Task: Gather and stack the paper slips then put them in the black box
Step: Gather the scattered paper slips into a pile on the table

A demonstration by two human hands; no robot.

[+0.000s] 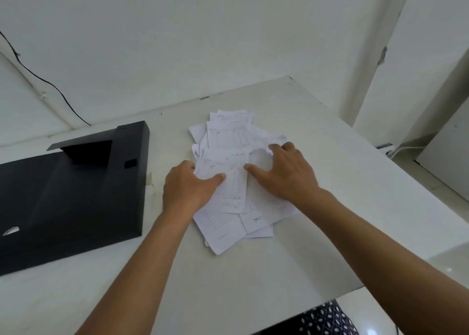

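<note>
A loose heap of white paper slips with faint printed lines lies in the middle of the white table, fanned out at odd angles. My left hand rests on the heap's left side, thumb pressing the topmost slip, fingers curled at its left edge. My right hand lies flat and spread on the right side of the heap, thumb touching the same slip. The black box sits open on the table to the left, about a hand's width from the slips.
The white table ends close on the right and near edges. A white wall stands behind it, with a black cable running down at the left. A patterned dark garment shows below the table's near edge.
</note>
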